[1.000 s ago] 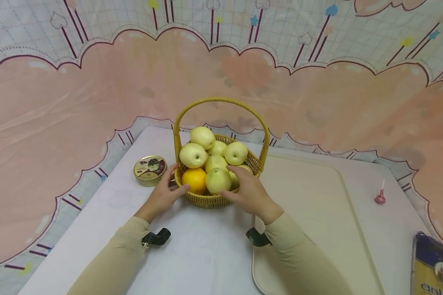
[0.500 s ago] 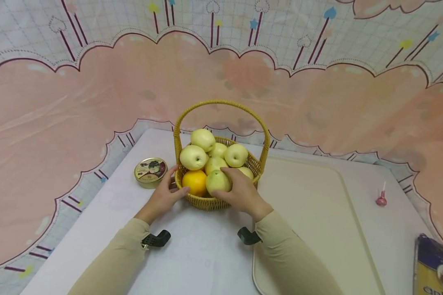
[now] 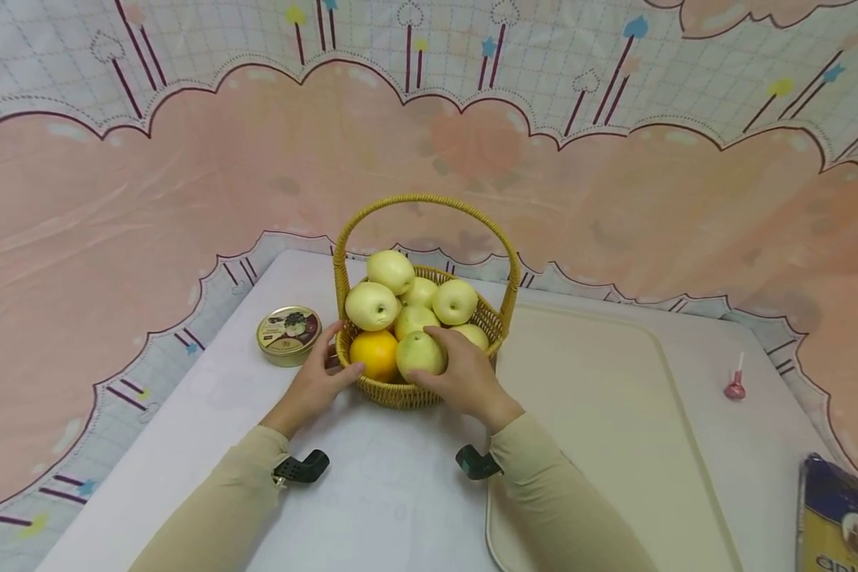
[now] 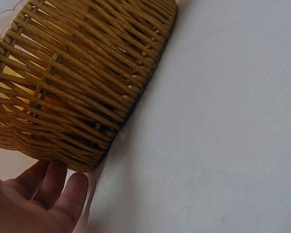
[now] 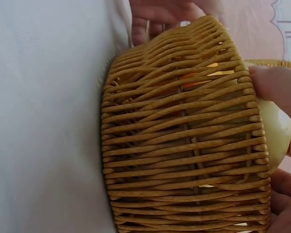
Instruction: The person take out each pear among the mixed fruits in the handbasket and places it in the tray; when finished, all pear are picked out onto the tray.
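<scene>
A woven wicker basket (image 3: 400,398) with a tall arched handle stands on the white table. It holds several pale yellow-green pears (image 3: 372,306), an orange (image 3: 374,355) and a rounder green fruit (image 3: 420,355) at the front, whose exact kind I cannot tell. My left hand (image 3: 316,387) grips the basket's left side, thumb at the front rim beside the orange; its fingers (image 4: 70,199) show against the outer wall in the left wrist view. With thumb and fingers my right hand (image 3: 468,377) holds the green fruit, which sits inside the rim. In the right wrist view, the wicker hides most of the fruit.
Left of the basket lies a round gold tin (image 3: 288,335). A large cream tray (image 3: 600,413) covers the table's right part. Past it lie a red lollipop (image 3: 735,388) and a blue and yellow packet (image 3: 838,516). A patterned pink cloth (image 3: 579,206) hangs behind.
My right hand has moved left, from the basket's right front onto the green fruit, and closed around it. The left hand stays at the basket's side.
</scene>
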Demonstrator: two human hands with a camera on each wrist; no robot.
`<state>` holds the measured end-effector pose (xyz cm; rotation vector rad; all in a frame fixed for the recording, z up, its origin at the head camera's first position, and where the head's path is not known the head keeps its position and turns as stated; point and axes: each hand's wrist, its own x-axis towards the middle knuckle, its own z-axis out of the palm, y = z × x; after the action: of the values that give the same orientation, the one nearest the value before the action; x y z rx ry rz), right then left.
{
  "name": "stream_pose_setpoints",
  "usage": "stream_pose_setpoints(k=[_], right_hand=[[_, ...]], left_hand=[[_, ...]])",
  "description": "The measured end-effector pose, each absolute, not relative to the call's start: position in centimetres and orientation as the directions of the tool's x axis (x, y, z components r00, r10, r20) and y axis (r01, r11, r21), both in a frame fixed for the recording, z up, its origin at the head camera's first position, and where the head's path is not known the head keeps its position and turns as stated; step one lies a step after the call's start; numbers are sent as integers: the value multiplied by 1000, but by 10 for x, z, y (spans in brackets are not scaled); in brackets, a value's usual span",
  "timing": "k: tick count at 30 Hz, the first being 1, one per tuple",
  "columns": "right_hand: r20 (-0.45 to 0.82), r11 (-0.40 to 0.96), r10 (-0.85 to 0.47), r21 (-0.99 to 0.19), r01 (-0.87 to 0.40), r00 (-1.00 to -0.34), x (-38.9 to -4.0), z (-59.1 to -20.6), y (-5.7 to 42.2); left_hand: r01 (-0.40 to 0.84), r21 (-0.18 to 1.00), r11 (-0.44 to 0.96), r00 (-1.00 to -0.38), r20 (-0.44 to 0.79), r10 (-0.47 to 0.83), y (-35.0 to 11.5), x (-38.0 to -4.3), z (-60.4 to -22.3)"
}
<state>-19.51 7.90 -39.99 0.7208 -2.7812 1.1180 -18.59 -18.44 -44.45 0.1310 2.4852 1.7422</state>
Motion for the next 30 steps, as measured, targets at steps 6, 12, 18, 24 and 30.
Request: stream_pose_setpoints(k=[6, 12, 18, 24, 30], right_hand=[[258, 608, -391, -648, -459, -883, -193, -400, 77], [286, 572, -383, -674, -468, -878, -193, -402, 78], [336, 514, -340, -716, -473, -878, -190, -403, 82], [392, 434, -326, -747, -504, -861, -183, -394, 91], [442, 424, -324, -722, -546, -836, -178, -383, 107]], left_hand=[[19, 941, 337, -992, -25, 126, -183, -185, -441], [34, 946, 323, -992, -8, 127, -182, -184, -441], [15, 947, 322, -993, -25, 119, -182, -184, -447], [19, 947, 320, -993, -21, 119, -182, -183, -448], [22, 950, 310, -992, -17, 123, -181, -183, -446]])
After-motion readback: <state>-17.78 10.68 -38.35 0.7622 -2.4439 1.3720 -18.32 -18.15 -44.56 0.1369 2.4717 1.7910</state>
